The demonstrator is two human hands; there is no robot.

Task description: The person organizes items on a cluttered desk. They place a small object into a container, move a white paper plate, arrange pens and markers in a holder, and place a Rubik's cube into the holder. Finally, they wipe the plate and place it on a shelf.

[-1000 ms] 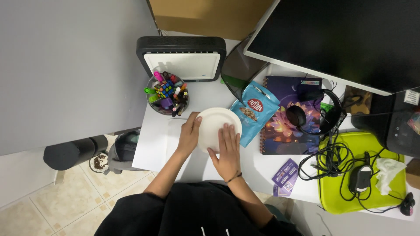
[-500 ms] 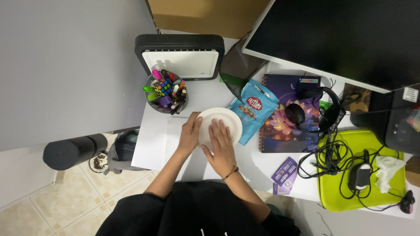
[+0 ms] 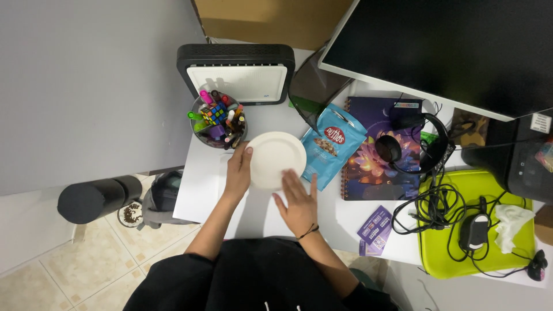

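Plate [image 3: 275,159] sits on desk [image 3: 199,190] near its left edge, w/ pen cup [image 3: 218,122] just far-left of it & snack bag [image 3: 331,144] touching on the right. Notebook [image 3: 374,167] right of bag, headphones [image 3: 412,147] on it. Tray [image 3: 461,253] further right, near edge.

White desk [image 3: 199,190], grey wall [image 3: 86,86], beige tiled floor [image 3: 69,270].
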